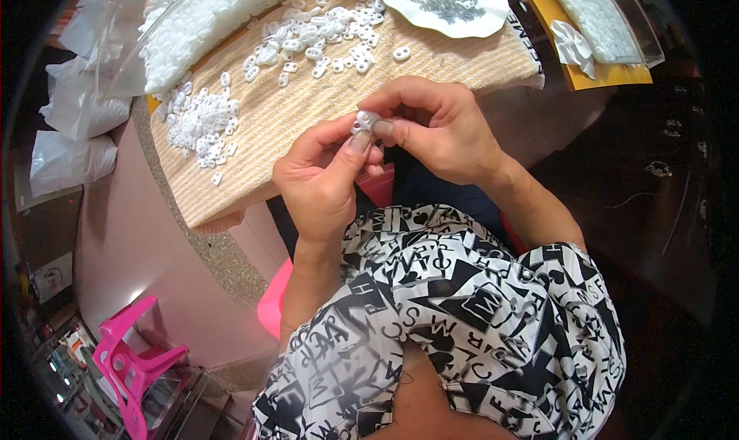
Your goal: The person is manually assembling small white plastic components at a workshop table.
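My left hand (323, 174) is closed, pinching a small white plastic piece (365, 120) with holes between thumb and fingertips. From the other side my right hand (450, 128) grips the same piece, its thumb pressed against it. Whether it is one part or two put together is hidden by the fingers. Both hands are held over the near edge of a striped beige cloth (285, 136). Beyond them lies a scattered heap of white oval two-holed pieces (315, 36). Smaller white pieces (202, 124) form a pile at the left.
A scalloped white plate (485, 24) at the back holds small dark metal bits. Bags of white pieces stand at the back left (208, 32) and back right (596, 24), near crumpled white paper (572, 49). A pink plastic stool (127, 355) is at lower left.
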`<move>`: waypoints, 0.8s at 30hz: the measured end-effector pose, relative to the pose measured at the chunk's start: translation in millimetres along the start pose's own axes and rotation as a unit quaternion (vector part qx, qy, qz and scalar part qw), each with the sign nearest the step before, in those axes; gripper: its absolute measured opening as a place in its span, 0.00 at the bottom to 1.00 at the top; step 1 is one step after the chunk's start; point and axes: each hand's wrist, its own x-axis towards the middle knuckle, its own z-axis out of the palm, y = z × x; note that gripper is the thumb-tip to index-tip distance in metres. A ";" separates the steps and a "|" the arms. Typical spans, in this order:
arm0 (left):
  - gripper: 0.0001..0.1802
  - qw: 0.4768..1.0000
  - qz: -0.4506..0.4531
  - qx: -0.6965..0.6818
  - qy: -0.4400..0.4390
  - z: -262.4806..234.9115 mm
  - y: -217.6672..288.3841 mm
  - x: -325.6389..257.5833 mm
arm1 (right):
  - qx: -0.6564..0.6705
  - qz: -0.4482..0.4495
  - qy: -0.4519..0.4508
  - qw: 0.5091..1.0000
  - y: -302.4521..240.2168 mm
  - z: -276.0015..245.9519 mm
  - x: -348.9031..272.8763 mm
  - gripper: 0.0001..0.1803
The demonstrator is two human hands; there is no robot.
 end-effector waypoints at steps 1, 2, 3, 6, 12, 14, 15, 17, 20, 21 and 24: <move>0.10 1.000 0.000 0.001 0.000 -0.2 -0.5 -0.7 | -0.009 -0.001 0.007 1.000 0.3 0.8 -0.4 0.11; 0.10 1.000 -0.001 0.002 -0.001 -0.2 -1.2 0.1 | -0.018 -0.003 0.017 1.000 0.7 0.8 0.0 0.11; 0.10 1.000 -0.003 0.002 -0.001 0.0 -1.6 0.8 | -0.017 -0.004 0.019 1.000 2.2 0.1 0.0 0.11; 0.11 1.000 0.003 0.007 -0.009 4.1 3.9 0.7 | -0.027 -0.009 0.047 0.999 4.3 -0.3 -0.2 0.11; 0.14 0.998 0.049 -0.004 -0.039 -0.7 -4.1 3.8 | 0.051 -0.020 0.051 0.997 2.8 -1.9 2.1 0.09; 0.14 0.996 0.075 0.020 -0.037 -3.0 -8.3 4.3 | 0.091 -0.007 0.043 0.995 1.4 -1.2 1.5 0.08; 0.15 0.994 0.100 0.042 -0.034 -4.1 -10.9 4.3 | 0.092 -0.008 0.045 0.995 0.0 -0.8 0.6 0.08; 0.16 0.991 0.119 0.041 -0.041 -5.8 -18.3 4.2 | 0.118 0.027 0.037 0.992 -3.6 -0.2 -1.2 0.09; 0.18 0.980 0.174 0.057 -0.072 -11.1 -24.6 7.4 | 0.108 0.045 0.023 0.993 -5.5 -1.2 -3.1 0.08; 0.19 0.970 0.209 0.075 -0.097 -12.1 -25.4 7.9 | 0.109 0.045 0.023 0.993 -5.4 -0.5 -3.8 0.08; 0.18 0.977 0.192 0.040 -0.087 -8.8 -27.5 3.6 | 0.126 0.017 0.022 0.992 -4.8 1.6 -6.5 0.08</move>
